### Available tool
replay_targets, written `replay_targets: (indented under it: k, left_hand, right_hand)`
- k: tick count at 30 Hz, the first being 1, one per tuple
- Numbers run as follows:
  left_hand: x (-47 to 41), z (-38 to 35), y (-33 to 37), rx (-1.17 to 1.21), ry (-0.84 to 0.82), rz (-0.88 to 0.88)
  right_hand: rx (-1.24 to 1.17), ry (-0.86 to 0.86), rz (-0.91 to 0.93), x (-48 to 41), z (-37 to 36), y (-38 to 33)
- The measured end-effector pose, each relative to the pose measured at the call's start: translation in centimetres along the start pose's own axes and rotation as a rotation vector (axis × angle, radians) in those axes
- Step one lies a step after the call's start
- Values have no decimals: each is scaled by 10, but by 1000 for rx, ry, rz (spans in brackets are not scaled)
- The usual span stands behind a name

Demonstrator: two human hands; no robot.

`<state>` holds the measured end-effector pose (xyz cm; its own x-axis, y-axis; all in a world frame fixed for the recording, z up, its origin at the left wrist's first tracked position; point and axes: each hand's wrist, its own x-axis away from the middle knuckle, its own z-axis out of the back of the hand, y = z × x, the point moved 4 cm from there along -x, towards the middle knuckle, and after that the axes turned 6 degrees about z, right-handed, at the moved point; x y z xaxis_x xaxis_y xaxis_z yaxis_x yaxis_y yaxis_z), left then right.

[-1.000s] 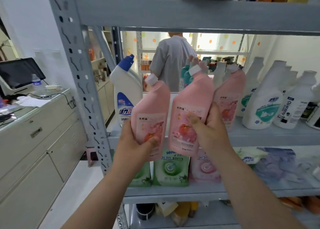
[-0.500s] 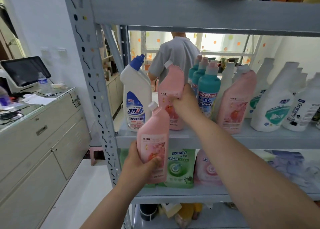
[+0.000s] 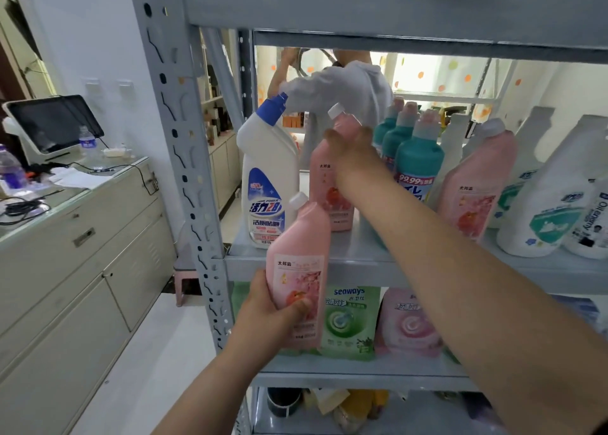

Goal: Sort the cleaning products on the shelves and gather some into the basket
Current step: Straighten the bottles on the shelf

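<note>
On the middle shelf (image 3: 368, 268) of the grey metal rack, our right hand (image 3: 350, 153) grips the upper pink bottle (image 3: 330, 187) at its neck, just under the white cap. The fingers are curled round it, though motion blur hides the details. That bottle is upright with its base on the shelf board, between the white bottle with the blue cap (image 3: 268, 184) on its left and the teal bottles (image 3: 418, 161) on its right.

Our left hand (image 3: 273, 316) holds a second pink bottle (image 3: 301, 270) in front of the shelf edge, off the board. It is gripped low on the body, thumb across the front label and fingers wrapped behind. The bottle tilts a little, cap up and to the left.

A third pink bottle (image 3: 477, 191) stands further right on the same shelf, beside the teal ones, and white bottles (image 3: 552, 207) with teal and blue labels stand past it.

One shelf down we see a green seaways pouch (image 3: 348, 322) and a pink pouch (image 3: 409, 324) side by side, the green one partly behind the held bottle. The items on the bottom shelf are too dim to name.

Behind the rack a person in a grey shirt (image 3: 348, 89) faces away. To the left are a cream cabinet (image 3: 65, 270) carrying a dark monitor (image 3: 52, 122), a small water bottle (image 3: 87, 140), papers and cables.
</note>
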<state>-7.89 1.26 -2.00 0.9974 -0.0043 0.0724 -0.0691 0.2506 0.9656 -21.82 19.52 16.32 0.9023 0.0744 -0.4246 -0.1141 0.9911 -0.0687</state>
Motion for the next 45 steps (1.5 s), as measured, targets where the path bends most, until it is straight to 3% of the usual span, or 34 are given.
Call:
replay_targets:
  k: [5, 13, 19, 21, 23, 26, 29, 33, 37, 40, 42, 45]
  left_hand:
    - [-3, -2, 3, 42, -16, 22]
    - [-1, -3, -3, 101, -44, 51]
    - [3, -1, -4, 122, -55, 56]
    - [8, -2, -5, 126, -68, 49]
    - [16, -4, -6, 150, -91, 52]
    - [37, -10, -8, 195, -143, 60]
    - [63, -20, -13, 169, -199, 64]
    - [97, -37, -33, 110, -203, 5]
    - [125, -46, -58, 81, -190, 17]
    - [144, -54, -78, 115, -223, 171]
    - [160, -64, -91, 289, -232, 394]
    - [192, -84, -99, 598, -418, 734]
  right_hand:
    - [2, 54, 31, -17, -6, 2]
    - [-64, -48, -5, -14, -10, -1]
    - [-481, 78, -86, 34, -3, -6]
    - [-543, 140, 24, 75, -3, -10]
    - [-773, 186, 76, 122, -13, -7]
    - [-1196, 17, -5, 195, -35, -10]
    - [-1389, -188, -152, 246, -65, -15]
    - [-1498, -139, -289, 291, -80, -6]
    - [-1780, -42, -382, 334, -88, -3]
    - [-1864, -46, -432, 363, -94, -5]
    - [-1923, -141, -485, 377, -101, -8]
    - [-1904, -331, -695, 397, -115, -8]
